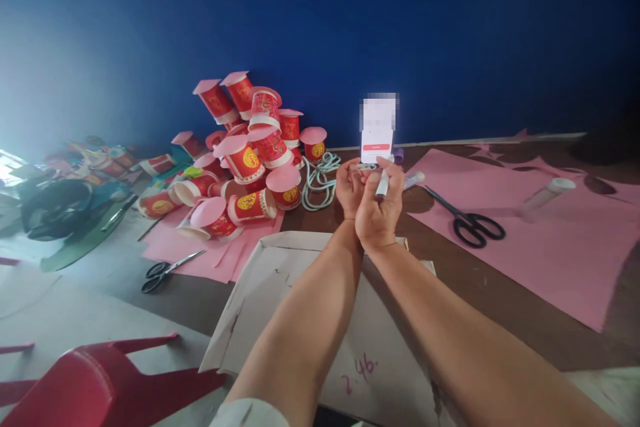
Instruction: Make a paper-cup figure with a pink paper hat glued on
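Close together over the far side of the table are my two hands, wrists nearly touching. My right hand (381, 217) is closed round a white stick like a marker or glue stick (383, 185), with its fingertips at the phone's lower edge. My left hand (349, 191) is curled beside it; what its fingers hold, if anything, is hard to make out. Upright just beyond the fingers is a phone (377, 140) with a lit white screen and a red bar. Whether it is held or leans on something I cannot tell. A pale cord (320, 181) lies left of my left hand.
Red paper cups with pink discs (243, 159) are piled at left, scissors (163, 273) before them. More scissors (470, 223) and a white-capped tube (553, 195) lie on pink paper (540, 273) at right. A white box (280, 273) sits beneath my forearms; a red stool (75, 387) stands lower left.
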Tool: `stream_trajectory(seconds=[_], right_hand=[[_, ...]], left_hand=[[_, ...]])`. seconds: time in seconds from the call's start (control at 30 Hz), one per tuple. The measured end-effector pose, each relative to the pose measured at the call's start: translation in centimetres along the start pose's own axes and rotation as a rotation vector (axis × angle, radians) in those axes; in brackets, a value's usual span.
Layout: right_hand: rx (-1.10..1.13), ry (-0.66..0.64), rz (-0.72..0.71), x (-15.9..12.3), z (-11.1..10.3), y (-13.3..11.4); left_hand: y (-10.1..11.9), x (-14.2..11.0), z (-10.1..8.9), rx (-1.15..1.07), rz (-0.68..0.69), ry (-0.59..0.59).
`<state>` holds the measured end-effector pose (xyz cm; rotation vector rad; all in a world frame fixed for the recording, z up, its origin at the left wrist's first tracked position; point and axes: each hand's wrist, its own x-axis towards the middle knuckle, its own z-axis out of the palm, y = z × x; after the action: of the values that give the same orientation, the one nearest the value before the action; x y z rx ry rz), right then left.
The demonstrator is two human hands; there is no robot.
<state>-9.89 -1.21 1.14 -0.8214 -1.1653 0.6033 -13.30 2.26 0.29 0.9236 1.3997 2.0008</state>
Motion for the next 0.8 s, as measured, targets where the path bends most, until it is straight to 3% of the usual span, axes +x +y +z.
stream_trajectory(seconds=[0.3, 0.8], right_hand=[[-0.057, -0.019, 0.028, 0.1, -0.4, 1.4], [-0.020, -0.003, 0.220, 0.3, -1.3, 1.4]], left_hand=[[0.3, 0.1, 0.0, 0.092, 0.043, 0.023], [0.2, -0.1, -0.1, 0.502, 0.132, -0.006]])
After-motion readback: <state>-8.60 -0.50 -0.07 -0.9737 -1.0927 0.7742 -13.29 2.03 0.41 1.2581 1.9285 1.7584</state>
